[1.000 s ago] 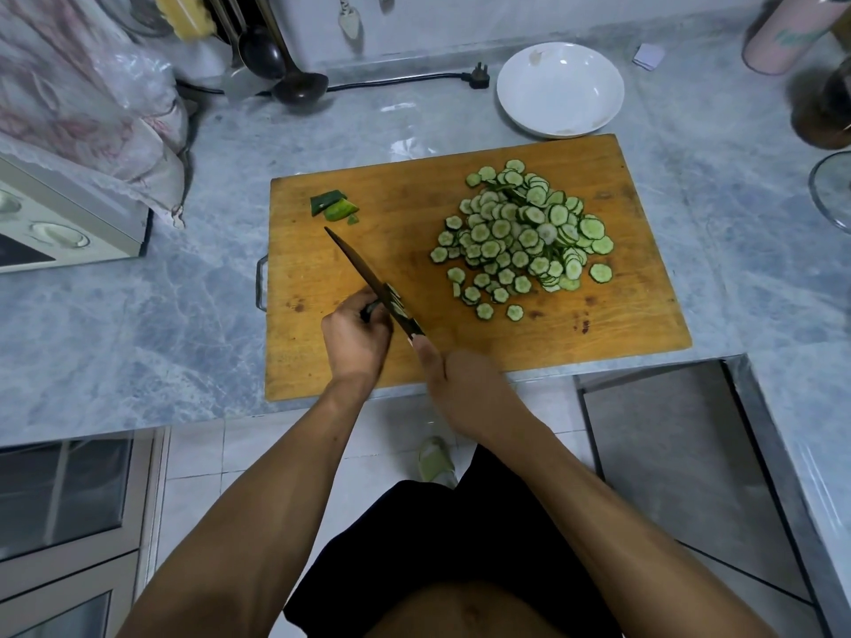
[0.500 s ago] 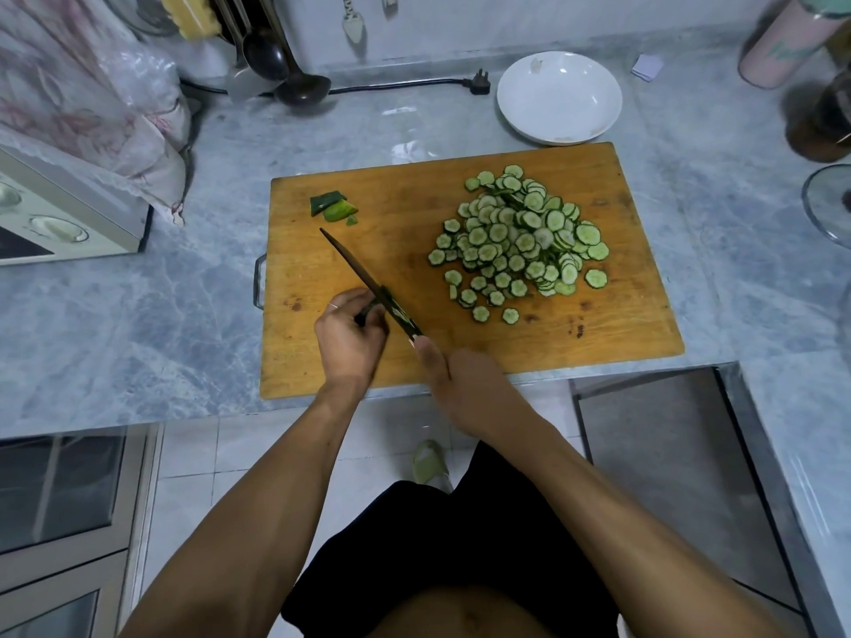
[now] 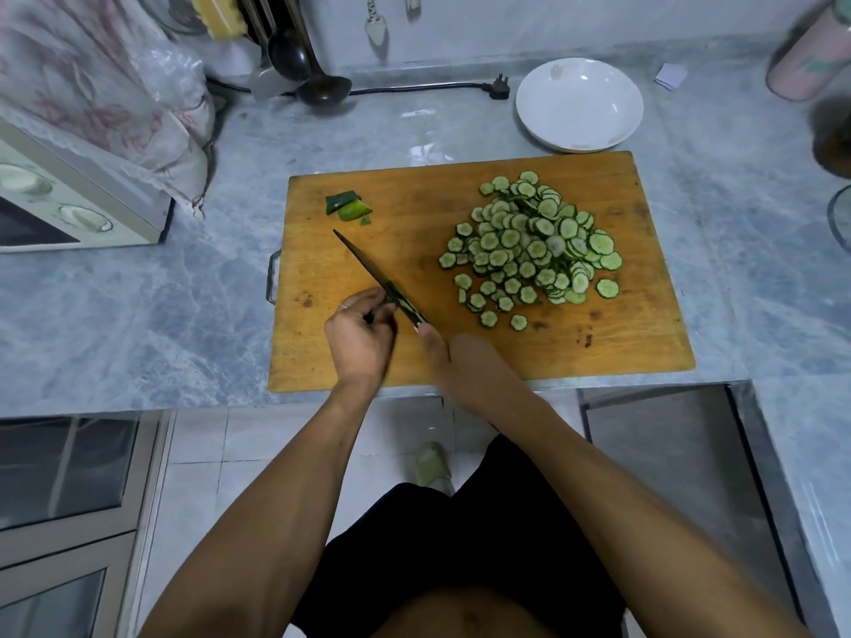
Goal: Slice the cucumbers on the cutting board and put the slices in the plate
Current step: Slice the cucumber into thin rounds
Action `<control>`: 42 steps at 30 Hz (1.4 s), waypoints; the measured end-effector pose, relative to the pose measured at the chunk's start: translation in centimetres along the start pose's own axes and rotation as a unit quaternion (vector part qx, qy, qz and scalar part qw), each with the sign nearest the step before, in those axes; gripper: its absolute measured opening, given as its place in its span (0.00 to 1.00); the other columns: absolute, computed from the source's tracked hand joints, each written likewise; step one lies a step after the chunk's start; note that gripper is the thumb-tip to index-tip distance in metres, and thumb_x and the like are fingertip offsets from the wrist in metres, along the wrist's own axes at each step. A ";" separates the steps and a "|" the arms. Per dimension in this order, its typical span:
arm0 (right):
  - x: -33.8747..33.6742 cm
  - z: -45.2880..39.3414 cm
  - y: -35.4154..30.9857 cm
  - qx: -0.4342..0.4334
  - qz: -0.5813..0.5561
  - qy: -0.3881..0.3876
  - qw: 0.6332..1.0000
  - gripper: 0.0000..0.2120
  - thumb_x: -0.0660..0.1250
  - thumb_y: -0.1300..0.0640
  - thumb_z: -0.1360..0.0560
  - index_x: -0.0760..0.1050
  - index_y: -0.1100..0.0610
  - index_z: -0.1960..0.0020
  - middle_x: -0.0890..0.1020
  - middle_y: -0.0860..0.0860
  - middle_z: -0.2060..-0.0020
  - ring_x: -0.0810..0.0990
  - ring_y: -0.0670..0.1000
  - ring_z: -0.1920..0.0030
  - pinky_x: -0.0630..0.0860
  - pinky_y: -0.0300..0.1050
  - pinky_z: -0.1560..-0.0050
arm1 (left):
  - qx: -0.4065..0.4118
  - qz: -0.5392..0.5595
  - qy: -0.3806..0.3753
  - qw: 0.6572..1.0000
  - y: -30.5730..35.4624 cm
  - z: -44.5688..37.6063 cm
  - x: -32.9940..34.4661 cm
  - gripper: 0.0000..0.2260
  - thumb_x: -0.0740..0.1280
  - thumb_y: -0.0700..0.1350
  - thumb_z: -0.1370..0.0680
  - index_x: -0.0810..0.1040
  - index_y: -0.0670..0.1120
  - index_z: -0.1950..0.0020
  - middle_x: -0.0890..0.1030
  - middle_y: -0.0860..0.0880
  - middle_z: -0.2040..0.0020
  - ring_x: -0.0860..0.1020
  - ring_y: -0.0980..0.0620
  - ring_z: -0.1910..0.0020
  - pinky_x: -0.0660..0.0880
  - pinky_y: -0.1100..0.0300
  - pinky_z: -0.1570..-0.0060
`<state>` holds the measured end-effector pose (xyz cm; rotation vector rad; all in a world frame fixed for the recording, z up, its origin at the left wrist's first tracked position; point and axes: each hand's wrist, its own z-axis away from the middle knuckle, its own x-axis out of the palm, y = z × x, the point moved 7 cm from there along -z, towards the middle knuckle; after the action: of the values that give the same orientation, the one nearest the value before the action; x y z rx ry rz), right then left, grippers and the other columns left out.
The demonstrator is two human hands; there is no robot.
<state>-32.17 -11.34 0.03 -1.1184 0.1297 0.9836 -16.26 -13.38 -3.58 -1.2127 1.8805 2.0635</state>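
Nearest, the right hand [image 3: 465,361] grips the handle of a dark long-bladed kitchen knife [image 3: 375,278], while the left hand [image 3: 359,338] pinches a small dark-green cucumber remnant [image 3: 378,309] against the blade. Both work at the near-left part of the rectangular wooden cutting board [image 3: 644,352]. Further right lies a heap of thin round cucumber slices [image 3: 529,244]; trimmed green end pieces [image 3: 347,207] sit at the far left. Slicing looks nearly finished. Next, probably, the slices must be gathered and carried to the empty white round plate [image 3: 579,105] beyond the board.
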 end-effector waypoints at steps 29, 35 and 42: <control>0.3 -0.3 0.2 0.001 0.001 -0.014 1.000 0.31 0.44 0.40 0.16 0.67 0.57 0.69 0.75 0.56 0.67 0.76 0.57 0.60 0.66 0.44 0.57 | -0.053 0.003 0.022 0.998 0.1 0.0 -0.4 0.10 0.69 0.33 0.27 0.86 0.39 0.48 0.86 0.44 0.49 0.83 0.48 0.49 0.77 0.56 0.44; 0.2 -1.2 0.6 0.013 0.000 -0.004 1.000 0.32 0.44 0.40 0.16 0.70 0.59 0.66 0.75 0.54 0.67 0.76 0.56 0.59 0.65 0.43 0.57 | -0.007 -0.018 -0.010 1.000 -0.5 0.3 -0.2 0.11 0.71 0.36 0.24 0.84 0.40 0.43 0.81 0.46 0.44 0.78 0.53 0.46 0.69 0.75 0.44; 0.1 1.4 0.8 0.009 0.021 -0.018 1.000 0.29 0.45 0.38 0.17 0.68 0.55 0.66 0.76 0.53 0.66 0.78 0.57 0.57 0.66 0.43 0.57 | 0.004 -0.039 0.034 0.999 0.0 0.1 -0.9 0.09 0.68 0.31 0.29 0.86 0.38 0.52 0.83 0.43 0.56 0.75 0.55 0.57 0.65 0.79 0.55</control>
<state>-33.19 -10.13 0.07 -1.0846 0.1334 1.0381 -15.67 -12.87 -3.07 -1.3491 1.8358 1.9968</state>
